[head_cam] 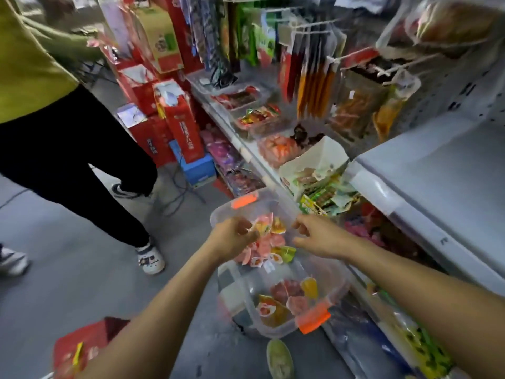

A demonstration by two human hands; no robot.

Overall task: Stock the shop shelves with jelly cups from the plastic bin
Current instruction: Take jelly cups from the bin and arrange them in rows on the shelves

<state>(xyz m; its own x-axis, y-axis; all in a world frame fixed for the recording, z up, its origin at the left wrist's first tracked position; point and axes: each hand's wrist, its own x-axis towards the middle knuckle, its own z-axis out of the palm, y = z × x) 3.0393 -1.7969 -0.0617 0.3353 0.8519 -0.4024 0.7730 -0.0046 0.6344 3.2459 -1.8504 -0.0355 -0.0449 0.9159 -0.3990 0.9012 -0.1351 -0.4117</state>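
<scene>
a: which step is this?
b: picking, i'd say. the left hand (232, 237) is down in the bin (273, 330), fingers curled onto a few cups (269, 242) at the top of the pile. the rest lie loose in the bin, low beside the shelves.
a: and the right hand (317, 236)?
b: at the bin's edge, fingers half curled. it's too blurred to tell if they hold anything.
a: next?
b: probably lift the handful clear and carry it right to the shelf (426, 170).

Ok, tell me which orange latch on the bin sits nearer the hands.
The far latch, just beyond the left hand; the other latch sits at the bin's near end.
</scene>
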